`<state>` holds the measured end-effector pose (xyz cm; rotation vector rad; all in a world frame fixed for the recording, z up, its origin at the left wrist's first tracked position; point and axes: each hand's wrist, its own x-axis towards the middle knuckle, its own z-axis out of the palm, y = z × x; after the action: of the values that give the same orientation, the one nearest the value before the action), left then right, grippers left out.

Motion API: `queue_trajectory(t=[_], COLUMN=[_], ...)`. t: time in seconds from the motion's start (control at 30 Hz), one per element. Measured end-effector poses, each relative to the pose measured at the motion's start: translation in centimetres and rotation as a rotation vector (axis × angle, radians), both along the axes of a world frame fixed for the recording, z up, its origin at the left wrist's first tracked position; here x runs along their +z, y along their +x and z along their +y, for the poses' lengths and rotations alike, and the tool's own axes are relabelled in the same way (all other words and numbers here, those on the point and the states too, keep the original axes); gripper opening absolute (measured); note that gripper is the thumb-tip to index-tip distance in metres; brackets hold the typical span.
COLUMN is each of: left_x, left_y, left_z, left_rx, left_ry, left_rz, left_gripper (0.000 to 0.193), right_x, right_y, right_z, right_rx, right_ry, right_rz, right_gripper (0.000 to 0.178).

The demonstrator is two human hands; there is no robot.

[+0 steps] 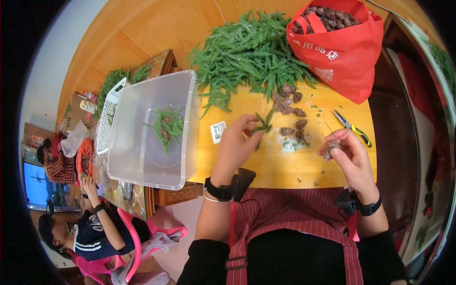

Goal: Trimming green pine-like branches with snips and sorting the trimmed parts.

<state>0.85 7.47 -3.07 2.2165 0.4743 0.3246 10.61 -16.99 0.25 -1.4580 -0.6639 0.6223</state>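
Observation:
My left hand pinches a small green artificial pine sprig between thumb and fingers, above the yellow tabletop. In my right hand a brown pine cone is gripped by the fingertips, and a thin wire seems to stick up from it. Between the hands lie a few loose pine cones beside a patch of white powder with green bits. More cones lie in a cluster farther back. Yellow-and-black pliers rest just beyond my right hand.
A heap of green sprigs covers the table's back. At the back right stands a red bag full of cones. A clear plastic bin on the left holds sprigs with cones. A co-worker sits at far left by a white basket.

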Motion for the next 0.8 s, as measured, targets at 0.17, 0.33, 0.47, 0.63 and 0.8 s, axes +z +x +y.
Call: queue_trajectory(t=[0.17,0.33,0.47,0.63,0.8], left_x=[1.7,2.3,2.6,2.5,2.3], left_y=[0.1,0.5,0.9,1.0,1.0], left_z=[-1.3,-2.3,-3.9,-4.5,-4.7], left_rx=[-0.036,-0.175,-0.186,-0.219,-0.232], left_ry=[-0.681,-0.945,-1.033,-1.093,-1.102], left_rz=[-0.25,-0.263,-0.277,-0.283,-0.263], left_gripper=[0.025,0.023,0.021,0.027,0.027], right_x=[0.9,1.3,1.7,1.5,1.6], right_y=[-0.2,-0.1,-0.5,-0.6,-0.5], right_z=[0.2,0.3,0.7,1.5,1.3], right_rx=[0.019,0.11,0.218,0.164,0.138], right_ry=[0.024,0.006,0.039,0.082,0.05], right_rz=[-0.033,-0.214,-0.35,-0.519,-0.563], right_gripper=[0.02,0.02,0.019,0.017,0.015])
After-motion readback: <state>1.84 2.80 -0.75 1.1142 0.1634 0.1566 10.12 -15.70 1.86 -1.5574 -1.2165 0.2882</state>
